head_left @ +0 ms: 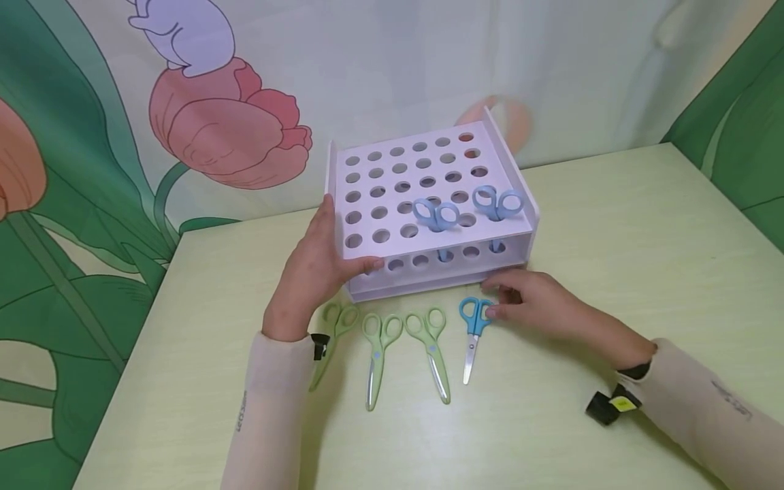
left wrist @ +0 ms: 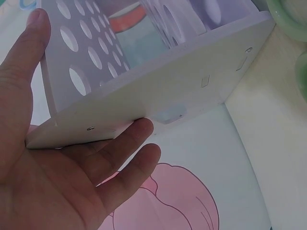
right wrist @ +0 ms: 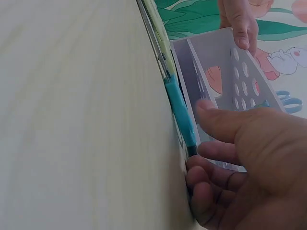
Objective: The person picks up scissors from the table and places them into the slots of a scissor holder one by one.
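My left hand (head_left: 312,262) grips the left end of a pale lilac rack (head_left: 366,226), thumb over its front edge. In the left wrist view the fingers (left wrist: 136,132) lie against the outside of the side panel (left wrist: 144,98). Two pairs of light blue scissors (head_left: 443,219) stand in holes of the rack, handles up. Close to the rack's front right corner, my right hand (head_left: 545,303) is at the handles of blue scissors (head_left: 473,327) lying flat. In the right wrist view its thumb is apart from the fingers, above the handle (right wrist: 180,108).
Green scissors (head_left: 378,354) lie in a row of three along the rack's front, the leftmost partly behind my left wrist. All rest on a pale yellow-green table (head_left: 520,435). Behind the rack hangs a printed cloth (head_left: 380,61) with flowers and leaves.
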Demonstrator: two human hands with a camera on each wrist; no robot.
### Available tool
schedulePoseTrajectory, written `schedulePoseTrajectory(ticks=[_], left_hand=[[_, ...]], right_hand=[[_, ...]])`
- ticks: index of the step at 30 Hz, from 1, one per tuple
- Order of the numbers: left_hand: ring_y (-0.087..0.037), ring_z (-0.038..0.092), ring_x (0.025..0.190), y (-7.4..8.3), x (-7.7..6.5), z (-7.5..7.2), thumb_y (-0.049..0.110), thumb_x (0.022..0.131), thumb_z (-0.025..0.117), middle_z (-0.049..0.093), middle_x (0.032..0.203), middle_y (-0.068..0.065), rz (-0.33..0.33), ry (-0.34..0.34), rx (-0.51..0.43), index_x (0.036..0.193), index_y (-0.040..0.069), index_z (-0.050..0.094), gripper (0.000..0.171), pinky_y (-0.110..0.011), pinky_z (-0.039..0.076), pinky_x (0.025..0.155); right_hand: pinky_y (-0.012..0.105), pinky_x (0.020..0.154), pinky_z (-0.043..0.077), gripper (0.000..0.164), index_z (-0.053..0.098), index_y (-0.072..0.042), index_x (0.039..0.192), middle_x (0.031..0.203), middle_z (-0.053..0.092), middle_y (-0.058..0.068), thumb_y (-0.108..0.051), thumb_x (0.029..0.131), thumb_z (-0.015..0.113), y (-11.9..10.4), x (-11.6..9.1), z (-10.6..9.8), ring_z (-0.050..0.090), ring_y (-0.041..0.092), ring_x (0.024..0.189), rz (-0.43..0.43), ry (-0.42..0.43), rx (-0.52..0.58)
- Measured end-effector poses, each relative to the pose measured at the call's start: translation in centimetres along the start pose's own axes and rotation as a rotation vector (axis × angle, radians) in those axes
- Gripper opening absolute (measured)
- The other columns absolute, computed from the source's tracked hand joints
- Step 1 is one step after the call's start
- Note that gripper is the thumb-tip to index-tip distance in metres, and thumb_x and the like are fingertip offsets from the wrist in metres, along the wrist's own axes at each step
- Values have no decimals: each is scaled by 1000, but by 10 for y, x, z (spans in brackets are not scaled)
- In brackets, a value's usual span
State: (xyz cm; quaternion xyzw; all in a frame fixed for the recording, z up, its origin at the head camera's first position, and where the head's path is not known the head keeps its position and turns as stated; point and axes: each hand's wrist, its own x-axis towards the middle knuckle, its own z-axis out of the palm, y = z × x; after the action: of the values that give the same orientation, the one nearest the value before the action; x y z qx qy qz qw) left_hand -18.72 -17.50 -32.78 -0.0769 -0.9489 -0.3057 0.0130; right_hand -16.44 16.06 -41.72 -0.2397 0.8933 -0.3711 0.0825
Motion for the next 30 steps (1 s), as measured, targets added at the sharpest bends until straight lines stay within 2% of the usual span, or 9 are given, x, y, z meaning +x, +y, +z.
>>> schedulePoseTrajectory(ticks=[6, 11, 15, 21, 25, 30], left_hand=[[-27, 43, 129, 0, 0, -1, 47, 77, 87, 21, 164, -8, 4, -7, 8, 163, 10, -3, 130, -45, 37, 105], [-29, 43, 128, 0, 0, -1, 47, 77, 87, 21, 164, -8, 6, -7, 12, 163, 10, -2, 129, -46, 38, 105], [-30, 43, 129, 0, 0, 0, 47, 77, 87, 20, 165, -9, 9, -9, 21, 163, 10, -2, 129, -47, 38, 105], [-30, 44, 127, -1, -1, 1, 48, 77, 87, 21, 164, -10, 1, -13, 21, 163, 9, -2, 130, -46, 38, 104], [-29, 43, 129, 0, -1, 0, 48, 77, 87, 19, 165, -9, -7, -18, 17, 162, 9, -3, 130, -46, 38, 105], [-29, 44, 127, 0, -1, -1, 49, 76, 87, 19, 165, -8, -6, -20, 19, 163, 9, -3, 131, -46, 38, 104]], right_hand=[[37, 74, 42, 47, 68, -9, 124, 88, 53, -2, -25, 83, 86, -2, 0, 4, 49, 18, 84, -39, -73, -151], [37, 74, 42, 39, 71, -13, 116, 89, 56, -5, -25, 82, 86, -4, -1, 4, 51, 16, 83, -80, -78, -212], [36, 74, 42, 33, 71, -15, 111, 85, 55, -7, -26, 83, 85, -3, -1, 3, 51, 15, 82, -92, -85, -201], [32, 69, 46, 28, 69, -17, 106, 77, 56, -6, -22, 84, 84, 0, 0, -7, 54, 15, 75, -54, -121, -42], [30, 67, 49, 34, 66, -6, 116, 79, 61, -1, -14, 87, 81, 2, 0, -16, 57, 18, 71, -26, -147, 143], [37, 66, 56, 35, 58, 7, 124, 85, 68, 18, 0, 92, 71, 1, 1, -22, 66, 28, 69, -1, -154, 443]])
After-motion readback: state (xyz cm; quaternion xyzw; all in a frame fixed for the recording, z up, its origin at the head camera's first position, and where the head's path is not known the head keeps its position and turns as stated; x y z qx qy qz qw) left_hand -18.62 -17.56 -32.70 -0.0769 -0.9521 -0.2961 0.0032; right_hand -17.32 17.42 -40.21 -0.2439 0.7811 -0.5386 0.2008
